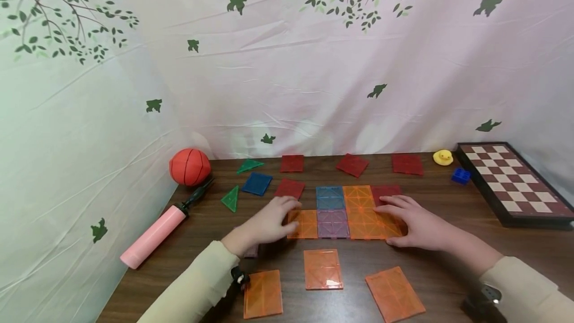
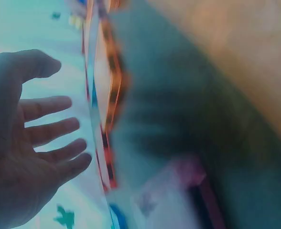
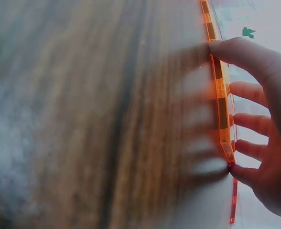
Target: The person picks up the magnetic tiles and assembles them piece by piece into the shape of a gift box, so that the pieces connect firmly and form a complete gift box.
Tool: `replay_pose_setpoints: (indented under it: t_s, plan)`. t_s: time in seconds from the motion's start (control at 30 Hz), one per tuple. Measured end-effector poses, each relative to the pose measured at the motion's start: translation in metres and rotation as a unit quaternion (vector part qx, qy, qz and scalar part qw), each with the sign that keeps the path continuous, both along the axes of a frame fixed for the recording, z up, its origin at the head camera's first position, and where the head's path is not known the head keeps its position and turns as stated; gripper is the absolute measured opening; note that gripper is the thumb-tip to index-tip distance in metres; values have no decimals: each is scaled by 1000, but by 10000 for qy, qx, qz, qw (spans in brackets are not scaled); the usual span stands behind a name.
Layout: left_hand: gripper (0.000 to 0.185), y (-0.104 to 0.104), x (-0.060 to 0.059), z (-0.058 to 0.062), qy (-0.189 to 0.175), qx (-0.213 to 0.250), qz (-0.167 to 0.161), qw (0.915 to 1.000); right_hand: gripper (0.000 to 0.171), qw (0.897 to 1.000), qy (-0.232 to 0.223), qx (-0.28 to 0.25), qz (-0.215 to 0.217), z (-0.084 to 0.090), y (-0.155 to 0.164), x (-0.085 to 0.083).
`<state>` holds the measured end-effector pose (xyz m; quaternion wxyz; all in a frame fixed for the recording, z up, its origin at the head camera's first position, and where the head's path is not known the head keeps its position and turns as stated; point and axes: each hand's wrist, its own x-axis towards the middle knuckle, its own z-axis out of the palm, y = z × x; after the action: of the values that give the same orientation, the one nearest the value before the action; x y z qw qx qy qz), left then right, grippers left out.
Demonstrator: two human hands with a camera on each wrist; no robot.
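Note:
A patch of flat translucent tiles lies mid-table: a small orange tile, a purple tile, a blue tile and a large orange tile. My left hand reaches in from the left, its straight fingers at the small orange tile's left edge. In the left wrist view that left hand is spread beside the tile edges. My right hand lies on the large orange tile's right side. In the right wrist view the right hand touches the orange tile edge with thumb and little finger.
Three loose orange tiles lie near the front edge. Red tiles, a blue tile and green triangles lie behind. An orange ball and pink pump sit left; a yellow duck, blue brick and chessboard sit right.

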<state>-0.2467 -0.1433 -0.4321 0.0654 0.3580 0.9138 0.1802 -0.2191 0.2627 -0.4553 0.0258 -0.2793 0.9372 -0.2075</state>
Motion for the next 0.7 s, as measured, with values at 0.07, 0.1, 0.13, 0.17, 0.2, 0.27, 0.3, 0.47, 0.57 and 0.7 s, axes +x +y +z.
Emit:
replay_pose_setpoints:
  t_s: [0.07,0.1,0.13,0.17,0.2,0.27,0.3,0.47,0.57,0.7]
  plan:
    - [49,-4,-12,1,-25,118,231,9997,73,10000,-1,23,-17,0,0,0]
    - [50,-6,-19,-1,-70,150,336,9993,73,10000,1,35,-29,-1,0,0]
    - [50,-8,-24,-2,-94,180,411,9989,73,10000,-10,41,-34,-1,0,0]
    - [50,-9,-29,-4,-129,164,482,9986,73,10000,-22,43,-37,-2,0,-1]
    - [50,-9,-34,-5,-151,122,534,9984,73,10000,-38,50,-52,-2,0,-1]
    - [49,-9,-40,-9,-179,2,551,9983,73,9999,-85,52,-55,-2,0,-1]
    - [49,-9,-43,-11,-164,-99,536,9984,73,9999,-107,51,-51,-2,0,0]
    - [50,-3,-48,-15,-84,-484,480,9976,72,9999,-134,5,-59,-1,-1,0]
    - [50,2,-46,-13,-59,-558,487,9972,72,9999,-96,-5,-65,0,-1,0]
    - [49,6,-43,-11,-33,-546,397,9977,72,10000,-63,-14,-48,0,-1,-1]
